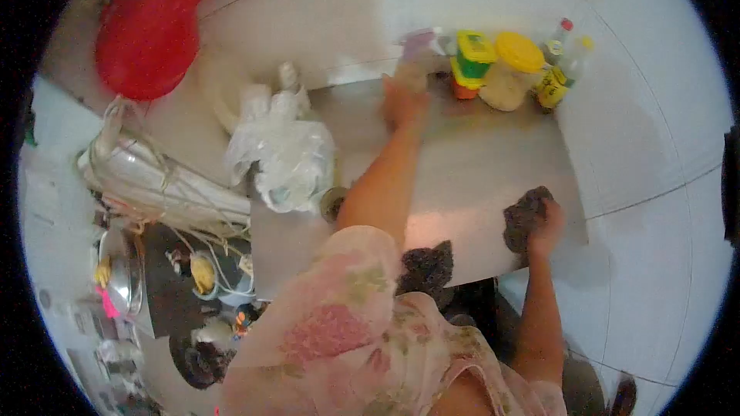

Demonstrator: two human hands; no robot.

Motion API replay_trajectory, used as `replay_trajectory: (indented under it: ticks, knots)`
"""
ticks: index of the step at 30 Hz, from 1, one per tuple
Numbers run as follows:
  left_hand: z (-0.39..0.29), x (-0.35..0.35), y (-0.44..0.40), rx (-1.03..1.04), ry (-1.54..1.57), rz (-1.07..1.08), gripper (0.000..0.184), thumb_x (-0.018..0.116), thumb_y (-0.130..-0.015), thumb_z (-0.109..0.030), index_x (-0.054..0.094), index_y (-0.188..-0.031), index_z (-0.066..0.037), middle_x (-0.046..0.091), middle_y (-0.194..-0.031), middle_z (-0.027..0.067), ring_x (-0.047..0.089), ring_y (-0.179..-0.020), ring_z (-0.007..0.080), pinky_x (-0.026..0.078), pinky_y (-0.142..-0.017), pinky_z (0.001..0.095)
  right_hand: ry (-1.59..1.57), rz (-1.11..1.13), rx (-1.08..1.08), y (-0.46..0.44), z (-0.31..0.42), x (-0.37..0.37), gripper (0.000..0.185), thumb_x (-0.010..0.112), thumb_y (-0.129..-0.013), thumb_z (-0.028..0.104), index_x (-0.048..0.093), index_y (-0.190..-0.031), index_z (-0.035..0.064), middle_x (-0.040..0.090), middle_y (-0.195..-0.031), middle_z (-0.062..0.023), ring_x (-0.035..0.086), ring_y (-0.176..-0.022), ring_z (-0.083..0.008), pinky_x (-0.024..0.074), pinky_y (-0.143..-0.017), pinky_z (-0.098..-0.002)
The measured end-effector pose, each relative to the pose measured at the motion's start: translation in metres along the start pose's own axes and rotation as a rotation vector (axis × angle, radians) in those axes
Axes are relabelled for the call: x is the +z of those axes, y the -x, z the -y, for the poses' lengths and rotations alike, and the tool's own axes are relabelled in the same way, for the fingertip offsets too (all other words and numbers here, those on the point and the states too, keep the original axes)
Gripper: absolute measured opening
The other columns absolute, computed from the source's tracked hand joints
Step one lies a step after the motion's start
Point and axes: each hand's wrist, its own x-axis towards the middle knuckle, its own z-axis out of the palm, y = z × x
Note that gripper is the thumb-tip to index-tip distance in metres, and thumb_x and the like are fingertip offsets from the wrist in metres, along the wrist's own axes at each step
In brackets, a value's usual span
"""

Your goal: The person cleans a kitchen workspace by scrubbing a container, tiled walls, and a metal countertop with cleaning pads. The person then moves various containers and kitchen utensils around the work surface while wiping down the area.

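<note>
My left hand [405, 106] reaches to the back of the metal counter [462, 173]. It is blurred, with thumb and fingers around a pale container [411, 75]. Just behind that is a bottle with a purplish body and a white top [421, 43]. My right hand [545, 229] lies at the counter's right side, its fingers closed on a dark, crumpled cloth [526, 216]. A second dark cloth [426, 266] rests at the front edge, close to my body. Left of my forearm, a small round object [333, 203] is partly hidden.
Along the back wall stand a yellow-and-green tub [475, 54], a yellow-lidded jar [519, 52] and bottles [552, 86]. White plastic bags [289, 150] cover the counter's left end. A red basin [150, 38] hangs at upper left, above tangled cords [169, 185]. A metal pan [123, 273] is lower left.
</note>
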Motion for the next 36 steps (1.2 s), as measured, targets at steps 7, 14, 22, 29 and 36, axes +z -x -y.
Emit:
replay_trajectory:
  ticks: [7,14,22,29,36]
  knots:
    - [-0.07,-0.075,0.102,0.573,0.248,0.156,0.088,0.077,-0.063,-0.028,0.033,-0.135,-0.002,0.036,-0.136,0.0187,0.03,-0.129,0.0394,0.026,-0.106,0.0467,0.023,-0.001,-0.049,-0.01,-0.002,0.009,0.038,0.049,-0.074,-0.001,0.058,-0.11,0.0027,0.055,-0.117,-0.0187,0.05,-0.109,-0.037,0.0371,-0.096,-0.0455]
    - [-0.003,-0.279,0.06,0.704,-0.626,0.306,0.088,0.082,-0.058,-0.035,0.04,-0.135,-0.022,0.024,-0.146,0.0151,0.019,-0.135,0.0403,0.018,-0.108,0.0532,0.07,-0.003,-0.081,-0.004,0.009,0.0,0.038,0.05,-0.074,-0.002,0.056,-0.111,0.0033,0.056,-0.117,-0.0172,0.05,-0.108,-0.037,0.0381,-0.094,-0.0441]
    - [0.126,-0.347,0.049,0.428,-0.976,0.469,0.049,0.076,-0.065,-0.027,0.059,-0.11,-0.016,0.059,-0.113,0.0108,0.047,-0.116,0.0295,0.035,-0.097,0.0475,0.081,-0.005,0.003,-0.006,0.004,0.006,0.043,0.047,-0.07,-0.008,0.057,-0.109,0.0051,0.057,-0.112,-0.0145,0.051,-0.107,-0.0332,0.0383,-0.094,-0.0412]
    - [0.128,-0.355,0.069,0.532,-0.87,0.279,0.036,0.073,-0.069,-0.023,0.062,-0.102,-0.014,0.059,-0.112,0.0098,0.05,-0.109,0.03,0.037,-0.093,0.0467,0.057,-0.013,-0.03,-0.005,-0.019,0.019,0.042,0.055,-0.07,-0.002,0.058,-0.112,0.004,0.056,-0.118,-0.017,0.049,-0.111,-0.0357,0.0366,-0.097,-0.0431]
    - [0.032,-0.332,0.136,0.925,-0.528,0.19,0.042,0.07,-0.074,-0.024,0.059,-0.114,-0.017,0.051,-0.124,0.0116,0.038,-0.123,0.0372,0.027,-0.101,0.0557,0.108,0.056,0.091,-0.011,0.004,0.006,0.037,0.06,-0.072,0.006,0.063,-0.109,0.0107,0.058,-0.117,-0.0143,0.052,-0.109,-0.0332,0.04,-0.094,-0.0425]
